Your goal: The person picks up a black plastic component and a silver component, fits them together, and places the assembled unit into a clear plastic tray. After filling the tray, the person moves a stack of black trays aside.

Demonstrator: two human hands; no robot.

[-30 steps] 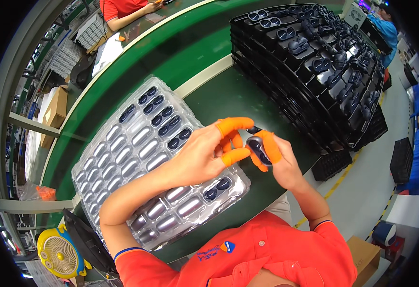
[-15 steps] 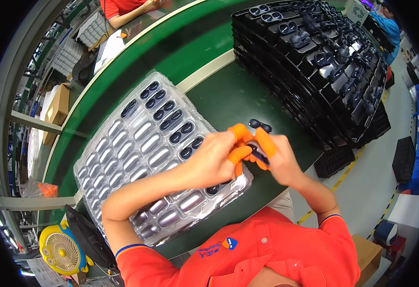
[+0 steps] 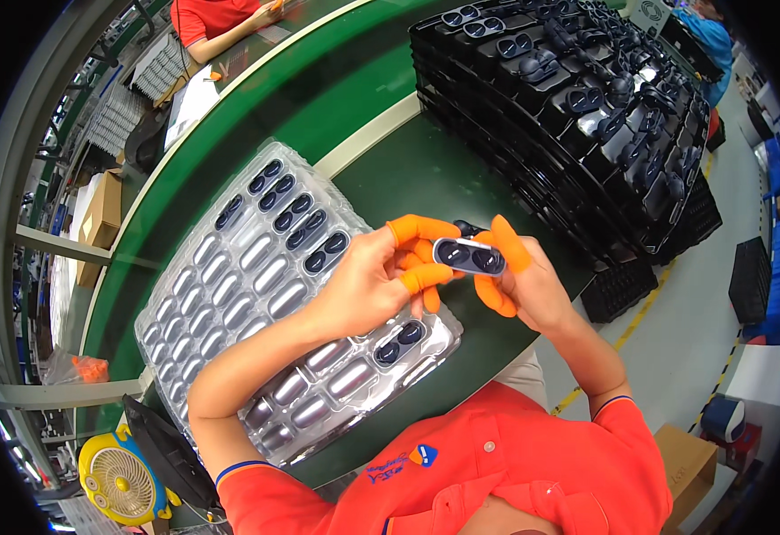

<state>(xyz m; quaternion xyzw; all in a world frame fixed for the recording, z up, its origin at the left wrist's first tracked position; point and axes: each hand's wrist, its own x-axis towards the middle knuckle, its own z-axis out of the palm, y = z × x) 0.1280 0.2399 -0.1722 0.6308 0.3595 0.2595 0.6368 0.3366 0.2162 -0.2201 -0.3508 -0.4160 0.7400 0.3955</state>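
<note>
Between both hands is a small oblong part with two round black lens-like discs and a pale rim (image 3: 468, 257); its exact kind is unclear. My right hand (image 3: 528, 281) pinches its right end. My left hand (image 3: 377, 272) has curled fingers at its left end. Orange finger cots cover several fingertips. A similar dark part (image 3: 468, 228) lies on the table just behind, partly hidden by my fingers. Under my left forearm is a clear plastic tray (image 3: 261, 254) with oblong pockets. Several hold similar dark parts (image 3: 326, 253), one at the near right corner (image 3: 399, 344).
A tall stack of black trays (image 3: 515, 152), loaded with dark parts, stands at the right of the green table (image 3: 390, 169). A yellow and blue fan (image 3: 121, 477) and a black bag (image 3: 165, 446) are at lower left. Across the table shows another person's arm (image 3: 229, 40).
The oblong part has turned so both round discs face up. My hands have shifted slightly left and spread apart a little. The view has shifted slightly.
</note>
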